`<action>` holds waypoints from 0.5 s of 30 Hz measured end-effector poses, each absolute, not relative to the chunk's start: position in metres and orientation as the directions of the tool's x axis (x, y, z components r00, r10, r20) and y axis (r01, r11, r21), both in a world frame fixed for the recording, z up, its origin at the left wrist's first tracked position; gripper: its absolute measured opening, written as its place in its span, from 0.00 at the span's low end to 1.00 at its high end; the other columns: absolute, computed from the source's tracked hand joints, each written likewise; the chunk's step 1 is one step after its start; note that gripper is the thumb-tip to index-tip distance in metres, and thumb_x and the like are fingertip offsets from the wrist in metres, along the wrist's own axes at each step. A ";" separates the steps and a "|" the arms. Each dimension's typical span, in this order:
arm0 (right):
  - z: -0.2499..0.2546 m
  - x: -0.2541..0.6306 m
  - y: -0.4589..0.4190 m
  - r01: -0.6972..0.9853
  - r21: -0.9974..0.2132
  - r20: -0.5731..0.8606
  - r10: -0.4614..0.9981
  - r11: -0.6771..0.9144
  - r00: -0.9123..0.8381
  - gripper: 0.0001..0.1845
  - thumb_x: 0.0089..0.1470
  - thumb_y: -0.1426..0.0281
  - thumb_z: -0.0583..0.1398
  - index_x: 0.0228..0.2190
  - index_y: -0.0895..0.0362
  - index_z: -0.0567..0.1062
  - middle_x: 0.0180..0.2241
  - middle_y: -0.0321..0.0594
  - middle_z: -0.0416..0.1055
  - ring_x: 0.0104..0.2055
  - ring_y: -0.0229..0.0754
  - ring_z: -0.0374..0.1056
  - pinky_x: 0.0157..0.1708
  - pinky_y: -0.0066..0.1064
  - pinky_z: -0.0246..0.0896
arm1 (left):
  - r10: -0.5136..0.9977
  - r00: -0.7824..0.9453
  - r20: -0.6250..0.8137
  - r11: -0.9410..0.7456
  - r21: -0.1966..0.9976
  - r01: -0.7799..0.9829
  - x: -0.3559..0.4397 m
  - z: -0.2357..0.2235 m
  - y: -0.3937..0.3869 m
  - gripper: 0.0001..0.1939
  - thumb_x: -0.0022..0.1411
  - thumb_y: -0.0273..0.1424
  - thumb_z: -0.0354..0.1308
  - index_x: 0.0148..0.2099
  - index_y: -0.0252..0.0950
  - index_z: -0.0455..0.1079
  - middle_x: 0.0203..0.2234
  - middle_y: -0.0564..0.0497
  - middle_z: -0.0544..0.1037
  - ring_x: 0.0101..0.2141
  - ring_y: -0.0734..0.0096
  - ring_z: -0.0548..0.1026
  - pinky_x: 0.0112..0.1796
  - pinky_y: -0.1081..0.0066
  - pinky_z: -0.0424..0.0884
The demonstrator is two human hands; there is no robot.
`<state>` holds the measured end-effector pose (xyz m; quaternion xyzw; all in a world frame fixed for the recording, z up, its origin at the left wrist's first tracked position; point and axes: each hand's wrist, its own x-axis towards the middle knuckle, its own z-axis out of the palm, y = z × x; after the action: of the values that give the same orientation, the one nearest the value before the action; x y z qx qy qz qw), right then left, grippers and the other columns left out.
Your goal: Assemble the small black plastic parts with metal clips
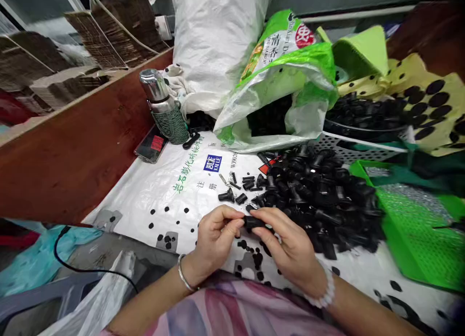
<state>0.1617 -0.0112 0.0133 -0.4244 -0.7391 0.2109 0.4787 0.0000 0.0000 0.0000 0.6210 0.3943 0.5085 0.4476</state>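
Between my two hands is a small black cylindrical plastic part [253,222]. My left hand [219,234] pinches its left end between thumb and fingertips. On the other end, the thumb and fingers of my right hand [290,246] are closed around the part. Just beyond them lies a large pile of black plastic parts [319,190], many with a flared end. A single flared part [226,196] and several short ribbed pieces [248,179] rest left of the pile. Small black round bits [256,258] are scattered near my hands.
A white printed sack [181,200] covers the table. A green-and-white bag [283,74] holds black parts at the back. On the right, a green tray [417,239] contains small shiny metal pieces. A thermos [163,108] and phone [151,143] stand near the wooden side board [83,142].
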 end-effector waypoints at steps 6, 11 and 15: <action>0.020 0.164 -0.012 0.276 -0.930 0.181 0.956 0.242 -0.231 0.10 0.54 0.72 0.55 0.37 0.58 0.74 0.28 0.38 0.72 0.26 0.35 0.68 0.25 0.23 0.65 | 0.786 0.227 0.575 -0.611 0.777 0.149 -0.007 0.005 0.002 0.09 0.57 0.18 0.54 0.39 0.35 0.67 0.27 0.50 0.72 0.30 0.73 0.71 0.31 0.73 0.68; 0.021 0.164 -0.014 0.206 -0.971 0.067 0.965 0.122 -0.255 0.10 0.55 0.69 0.54 0.37 0.58 0.73 0.22 0.34 0.67 0.22 0.32 0.63 0.22 0.23 0.61 | 0.787 0.227 0.573 -0.611 0.774 0.166 -0.008 0.009 0.003 0.07 0.57 0.20 0.55 0.37 0.34 0.67 0.27 0.49 0.74 0.29 0.72 0.73 0.30 0.73 0.69; 0.019 0.164 -0.015 0.239 -0.945 0.165 0.956 0.223 -0.241 0.09 0.55 0.71 0.56 0.39 0.56 0.72 0.30 0.36 0.69 0.28 0.33 0.65 0.27 0.23 0.63 | 0.872 0.213 0.441 -0.475 0.868 0.149 -0.009 0.005 0.003 0.01 0.59 0.25 0.55 0.36 0.34 0.66 0.26 0.50 0.73 0.26 0.73 0.72 0.27 0.73 0.69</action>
<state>0.1637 -0.0149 0.0193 -0.4524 -0.6608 0.4285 0.4183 -0.0095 0.0034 0.0046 0.6924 0.3685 0.5078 0.3562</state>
